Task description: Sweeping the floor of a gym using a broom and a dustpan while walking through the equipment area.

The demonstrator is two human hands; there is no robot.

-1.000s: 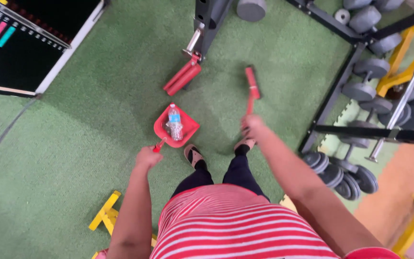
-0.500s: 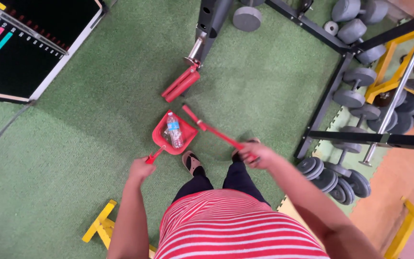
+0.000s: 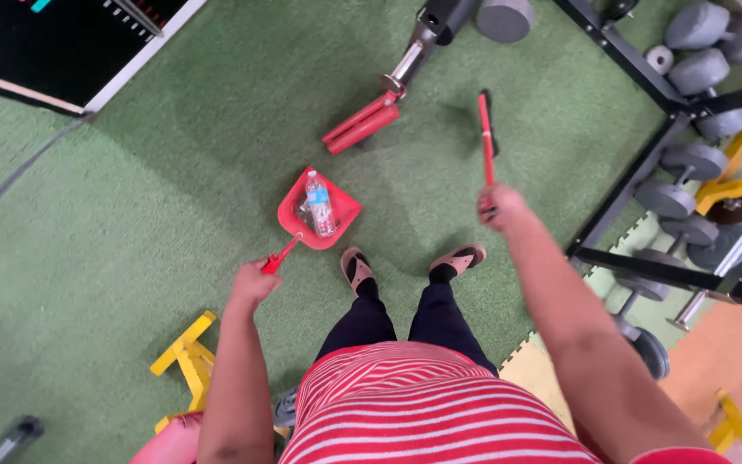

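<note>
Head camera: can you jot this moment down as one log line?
left hand: holds red plastic dustpan | in pan: clear plastic bottle | right hand: holds red broom | floor: green turf

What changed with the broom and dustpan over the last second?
The right hand swung the red broom in toward the dustpan half a second ago, then back out; it now points away, over the green turf. The left hand kept its grip on the dustpan handle, and the plastic bottle stayed in the pan. Nothing was let go.
</note>
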